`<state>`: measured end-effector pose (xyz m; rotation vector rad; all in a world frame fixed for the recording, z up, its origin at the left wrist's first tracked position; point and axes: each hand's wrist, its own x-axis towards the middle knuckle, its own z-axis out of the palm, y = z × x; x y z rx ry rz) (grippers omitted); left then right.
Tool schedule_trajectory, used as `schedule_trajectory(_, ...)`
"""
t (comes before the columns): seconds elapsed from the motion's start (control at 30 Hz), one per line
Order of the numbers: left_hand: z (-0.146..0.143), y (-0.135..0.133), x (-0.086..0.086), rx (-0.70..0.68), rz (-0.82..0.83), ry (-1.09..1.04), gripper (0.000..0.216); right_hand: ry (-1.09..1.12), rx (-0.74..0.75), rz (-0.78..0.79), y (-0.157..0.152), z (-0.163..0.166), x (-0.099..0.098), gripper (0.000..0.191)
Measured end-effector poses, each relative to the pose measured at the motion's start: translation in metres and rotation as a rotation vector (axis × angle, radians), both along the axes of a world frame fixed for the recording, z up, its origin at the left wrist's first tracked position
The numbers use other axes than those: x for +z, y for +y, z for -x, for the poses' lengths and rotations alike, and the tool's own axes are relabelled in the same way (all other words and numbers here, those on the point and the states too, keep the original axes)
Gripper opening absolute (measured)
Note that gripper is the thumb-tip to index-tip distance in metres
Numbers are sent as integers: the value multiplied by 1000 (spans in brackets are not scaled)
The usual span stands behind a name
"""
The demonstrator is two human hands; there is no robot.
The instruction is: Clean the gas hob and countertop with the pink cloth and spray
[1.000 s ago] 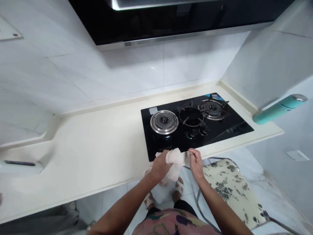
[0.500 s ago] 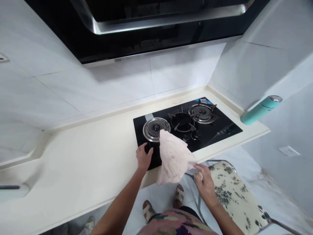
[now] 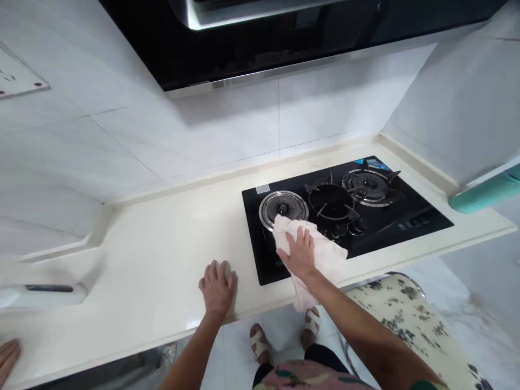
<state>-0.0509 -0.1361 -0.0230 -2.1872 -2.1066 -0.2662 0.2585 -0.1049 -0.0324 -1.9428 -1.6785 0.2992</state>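
Observation:
A pale pink cloth (image 3: pixel 325 254) lies over the front left part of the black gas hob (image 3: pixel 268 271), with one end hanging past the counter's front edge. My right hand (image 3: pixel 299 252) is pressed flat on top of it, fingers spread. Just behind the cloth is the left burner (image 3: pixel 284 208), its metal ring partly covered. Left of the hob, my left hand (image 3: pixel 217 287) rests palm down on the cream countertop (image 3: pixel 170 260), fingers loosely apart and holding nothing.
Overhead juts a black range hood (image 3: pixel 284 43). A teal flask (image 3: pixel 487 189) stands at the right end of the counter. A floral-seated chair (image 3: pixel 410 314) is below. Another person's hand (image 3: pixel 8 357) shows at the lower left, near a white object (image 3: pixel 44 295).
The cloth, earlier held up by a corner in my right hand, now lies on the hob under that palm. My left hand has moved from the hob's edge left onto the countertop.

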Motion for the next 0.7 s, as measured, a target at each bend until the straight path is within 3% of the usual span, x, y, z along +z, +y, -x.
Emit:
schedule_trajectory(0.17,1,1,3,25,31,-8,49,-18,363,37,-21,89,14,70)
schedule_trajectory(0.27,2,1,5,36,43,-9,48,-23,536,-23,-12,104,19,65)
schedule_trajectory(0.37,3,2,5,42,39,-6,49,-11,620,-42,5,67,15,51)
schedule_trajectory(0.57,0,6,8,66,65,-2,51,0,224,-7,15,-75,-3,42)
schedule_trajectory(0.7,-3,8,13,77,68,-14,52,-20,123,-27,-16,-100,-8,38)
